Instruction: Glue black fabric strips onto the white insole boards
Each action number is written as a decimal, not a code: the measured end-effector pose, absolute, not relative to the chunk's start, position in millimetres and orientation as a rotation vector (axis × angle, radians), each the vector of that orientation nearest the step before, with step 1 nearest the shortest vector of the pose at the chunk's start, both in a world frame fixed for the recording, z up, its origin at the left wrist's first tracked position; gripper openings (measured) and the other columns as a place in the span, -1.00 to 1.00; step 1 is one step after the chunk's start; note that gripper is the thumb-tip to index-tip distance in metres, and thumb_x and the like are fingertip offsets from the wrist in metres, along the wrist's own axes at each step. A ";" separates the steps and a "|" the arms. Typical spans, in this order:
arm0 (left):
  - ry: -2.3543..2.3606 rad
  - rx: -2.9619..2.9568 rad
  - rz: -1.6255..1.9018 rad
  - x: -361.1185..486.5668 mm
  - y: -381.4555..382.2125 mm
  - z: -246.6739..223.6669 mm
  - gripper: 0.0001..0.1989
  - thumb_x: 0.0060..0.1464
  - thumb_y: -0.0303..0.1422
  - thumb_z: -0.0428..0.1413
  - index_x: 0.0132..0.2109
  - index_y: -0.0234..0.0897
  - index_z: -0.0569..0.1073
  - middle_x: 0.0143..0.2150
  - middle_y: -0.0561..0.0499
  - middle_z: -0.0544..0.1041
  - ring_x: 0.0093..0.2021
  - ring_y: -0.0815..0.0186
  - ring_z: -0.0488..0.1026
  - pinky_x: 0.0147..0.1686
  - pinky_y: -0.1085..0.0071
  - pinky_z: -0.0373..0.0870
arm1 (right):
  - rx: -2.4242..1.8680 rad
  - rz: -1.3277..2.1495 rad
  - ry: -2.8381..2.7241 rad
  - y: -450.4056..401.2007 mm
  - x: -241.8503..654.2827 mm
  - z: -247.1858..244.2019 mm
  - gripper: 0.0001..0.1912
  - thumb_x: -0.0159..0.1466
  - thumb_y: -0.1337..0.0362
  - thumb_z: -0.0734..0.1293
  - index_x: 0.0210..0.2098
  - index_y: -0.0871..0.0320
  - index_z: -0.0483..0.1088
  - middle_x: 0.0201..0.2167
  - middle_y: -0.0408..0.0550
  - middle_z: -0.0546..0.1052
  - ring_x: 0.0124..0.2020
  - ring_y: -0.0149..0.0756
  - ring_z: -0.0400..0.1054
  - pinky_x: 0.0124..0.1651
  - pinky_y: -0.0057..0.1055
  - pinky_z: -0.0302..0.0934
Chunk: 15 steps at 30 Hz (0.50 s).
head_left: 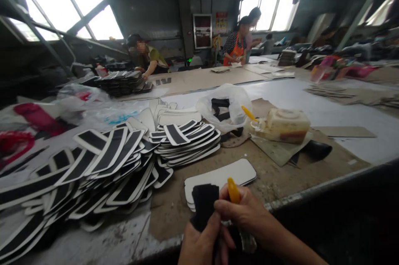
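Left hand (199,243) pinches some flat black strips (205,202), right hand (249,212) grips a yellow-handled brush (233,191), rounded white panels (226,175) just past 'em.

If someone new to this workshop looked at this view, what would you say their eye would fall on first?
Most likely the untidy heap of white-bordered black pieces spread across the left of the view. Next might come the bright yellow handle in the right hand at lower centre, close to the dark strips that the left hand holds. In the background, right of centre, an orange apron also stands out.
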<state>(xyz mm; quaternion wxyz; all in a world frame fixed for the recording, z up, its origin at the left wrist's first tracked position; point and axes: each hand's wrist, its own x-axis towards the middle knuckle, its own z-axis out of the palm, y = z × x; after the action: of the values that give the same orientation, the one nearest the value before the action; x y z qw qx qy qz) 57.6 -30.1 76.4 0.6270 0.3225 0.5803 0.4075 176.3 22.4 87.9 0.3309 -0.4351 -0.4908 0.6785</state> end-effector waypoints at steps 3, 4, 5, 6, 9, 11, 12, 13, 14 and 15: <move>1.154 0.620 0.995 62.1 -31.7 72.4 -0.51 -0.12 0.03 0.15 -0.61 -0.37 0.42 -0.65 -0.03 0.46 -0.77 0.51 0.23 -0.76 0.54 -0.02 | -1.155 1.682 -1.390 22.4 181.0 84.5 -0.64 0.08 -0.01 0.36 -0.56 0.15 0.28 -0.67 -0.25 0.28 -0.59 -0.44 0.20 -0.46 -0.48 0.14; 1.133 0.590 1.023 62.3 -32.0 70.0 -0.54 -0.12 0.00 0.17 -0.55 -0.39 0.44 -0.62 -0.04 0.48 -0.77 0.49 0.26 -0.77 0.55 -0.01 | -1.159 1.630 -1.428 22.4 182.0 81.9 -0.64 0.11 -0.01 0.34 -0.56 0.14 0.28 -0.66 -0.25 0.29 -0.58 -0.44 0.21 -0.45 -0.48 0.15; 1.122 0.565 1.050 61.9 -32.6 67.2 -0.56 -0.11 -0.02 0.18 -0.46 -0.41 0.47 -0.60 -0.04 0.50 -0.76 0.47 0.29 -0.77 0.55 0.02 | -1.165 1.576 -1.467 22.5 182.8 79.0 -0.64 0.13 -0.01 0.33 -0.56 0.14 0.28 -0.65 -0.24 0.30 -0.57 -0.43 0.22 -0.43 -0.47 0.16; 1.116 0.543 1.077 61.2 -33.5 63.9 -0.56 -0.11 -0.03 0.18 -0.38 -0.42 0.48 -0.58 -0.04 0.51 -0.75 0.44 0.32 -0.77 0.55 0.06 | -1.181 1.517 -1.489 22.6 183.6 76.1 -0.63 0.14 -0.01 0.32 -0.57 0.14 0.27 -0.64 -0.24 0.31 -0.56 -0.43 0.22 -0.42 -0.48 0.17; 1.121 0.478 1.125 60.5 -38.6 52.9 -0.51 -0.13 -0.04 0.21 -0.28 -0.44 0.46 -0.55 -0.06 0.53 -0.71 0.38 0.39 -0.75 0.53 0.16 | -1.291 1.433 -1.416 22.0 184.8 69.1 -0.61 0.11 -0.05 0.33 -0.56 0.13 0.24 -0.64 -0.25 0.29 -0.58 -0.43 0.20 -0.46 -0.48 0.17; 1.118 0.432 1.132 63.9 -42.5 45.6 -0.51 -0.16 -0.03 0.22 -0.32 -0.44 0.45 -0.55 -0.06 0.53 -0.69 0.36 0.41 -0.72 0.52 0.22 | -1.348 1.492 -1.279 20.1 183.6 66.7 -0.59 0.06 -0.08 0.35 -0.54 0.13 0.24 -0.63 -0.25 0.31 -0.58 -0.43 0.23 -0.47 -0.48 0.20; 1.108 0.409 1.134 67.2 -44.3 42.2 -0.51 -0.17 -0.02 0.23 -0.34 -0.44 0.44 -0.55 -0.06 0.53 -0.68 0.36 0.42 -0.71 0.50 0.25 | -1.359 1.533 -1.213 19.0 182.5 66.0 -0.58 0.05 -0.09 0.36 -0.52 0.13 0.24 -0.62 -0.25 0.31 -0.58 -0.42 0.24 -0.47 -0.48 0.22; 1.094 0.387 1.132 71.1 -46.0 39.0 -0.50 -0.18 -0.01 0.23 -0.34 -0.44 0.43 -0.55 -0.06 0.53 -0.67 0.34 0.43 -0.69 0.49 0.28 | -1.360 1.568 -1.162 18.3 181.3 65.6 -0.58 0.05 -0.09 0.37 -0.51 0.12 0.24 -0.62 -0.26 0.32 -0.58 -0.42 0.25 -0.47 -0.48 0.23; 1.078 0.369 1.126 75.3 -47.5 36.1 -0.48 -0.20 0.01 0.23 -0.34 -0.43 0.43 -0.55 -0.06 0.52 -0.66 0.33 0.44 -0.67 0.48 0.30 | -1.360 1.578 -1.118 18.4 180.4 65.5 -0.59 0.05 -0.08 0.37 -0.50 0.12 0.23 -0.62 -0.26 0.32 -0.58 -0.42 0.25 -0.48 -0.49 0.23; 1.068 0.354 1.115 79.4 -49.0 33.5 -0.46 -0.22 0.03 0.24 -0.35 -0.43 0.42 -0.56 -0.06 0.52 -0.65 0.32 0.44 -0.65 0.47 0.31 | -1.360 1.564 -1.083 19.8 180.2 65.7 -0.59 0.06 -0.08 0.38 -0.50 0.12 0.23 -0.62 -0.26 0.32 -0.58 -0.43 0.25 -0.48 -0.49 0.23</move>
<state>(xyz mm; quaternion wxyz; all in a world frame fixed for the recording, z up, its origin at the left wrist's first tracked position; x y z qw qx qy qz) 79.4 -49.0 33.5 0.7025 0.1589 0.4801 0.5008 180.2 19.8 65.7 0.3909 -0.5352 -0.4263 0.6157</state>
